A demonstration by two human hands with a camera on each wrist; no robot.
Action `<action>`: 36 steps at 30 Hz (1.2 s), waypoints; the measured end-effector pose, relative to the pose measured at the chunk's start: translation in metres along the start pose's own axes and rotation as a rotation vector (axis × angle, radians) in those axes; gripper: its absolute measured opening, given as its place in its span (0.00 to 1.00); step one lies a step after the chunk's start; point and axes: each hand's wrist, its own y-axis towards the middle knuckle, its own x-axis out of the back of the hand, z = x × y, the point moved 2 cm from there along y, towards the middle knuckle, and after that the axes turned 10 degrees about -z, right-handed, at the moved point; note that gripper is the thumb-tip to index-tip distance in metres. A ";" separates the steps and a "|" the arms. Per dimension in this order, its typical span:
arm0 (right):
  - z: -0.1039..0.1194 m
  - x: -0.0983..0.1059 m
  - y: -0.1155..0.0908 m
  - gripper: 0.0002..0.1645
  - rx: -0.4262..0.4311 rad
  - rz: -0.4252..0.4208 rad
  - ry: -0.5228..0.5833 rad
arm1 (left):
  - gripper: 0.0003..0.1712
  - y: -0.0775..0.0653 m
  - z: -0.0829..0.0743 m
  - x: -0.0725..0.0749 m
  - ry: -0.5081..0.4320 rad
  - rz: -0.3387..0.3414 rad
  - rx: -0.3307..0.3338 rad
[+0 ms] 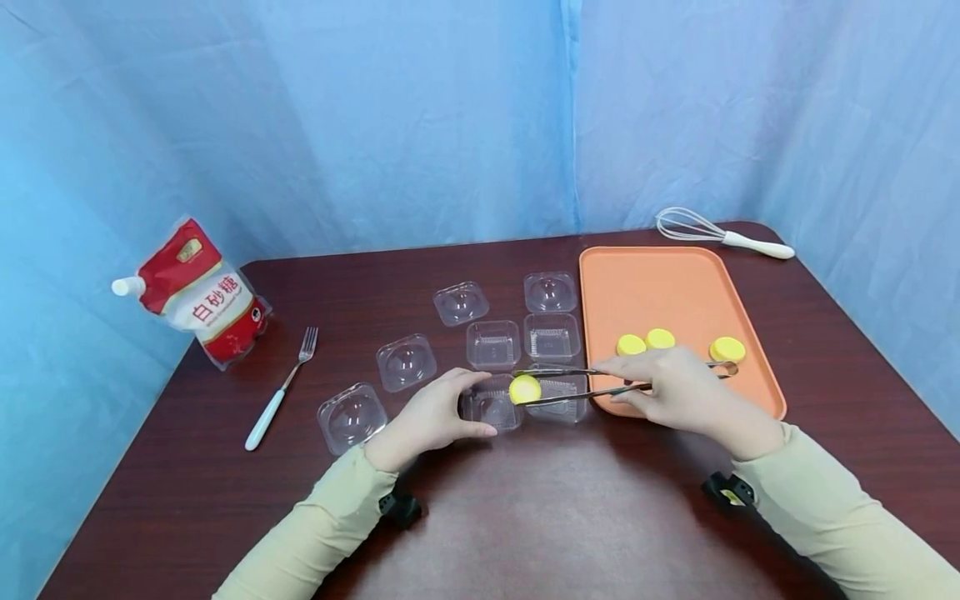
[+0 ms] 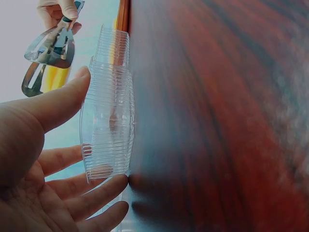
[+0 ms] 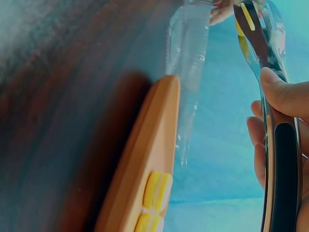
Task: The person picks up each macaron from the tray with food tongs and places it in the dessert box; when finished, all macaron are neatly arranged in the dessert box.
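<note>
My right hand (image 1: pixel 686 392) grips a pair of metal tongs (image 3: pixel 284 174) with dark handle panels. Between the tong tips is a yellow macaron (image 1: pixel 525 389), held above a clear plastic box (image 1: pixel 497 414). My left hand (image 1: pixel 427 419) holds that box at its left side, thumb near and fingers far; the left wrist view shows its ribbed wall (image 2: pixel 108 125) between thumb and fingers. Beneath the tongs stands another clear box (image 1: pixel 558 408). On the orange tray (image 1: pixel 652 283) under my right hand lie a few more yellow macarons (image 1: pixel 727 349).
Two more clear boxes (image 1: pixel 492 344) stand behind. Several clear domed lids (image 1: pixel 407 363) lie to the left and back. A fork (image 1: pixel 281 390) and a red-and-white sugar pouch (image 1: pixel 206 292) are at the far left. Behind the tray lies a white whisk (image 1: pixel 723 233).
</note>
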 end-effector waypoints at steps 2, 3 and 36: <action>0.002 -0.003 0.000 0.27 0.013 0.004 -0.008 | 0.42 -0.001 0.000 0.000 -0.004 0.001 0.003; 0.002 -0.005 0.001 0.27 0.020 0.005 -0.015 | 0.42 -0.001 0.000 0.000 -0.005 0.001 0.004; 0.010 -0.028 0.009 0.27 -0.093 0.110 -0.014 | 0.43 0.001 0.002 -0.001 -0.015 -0.016 -0.006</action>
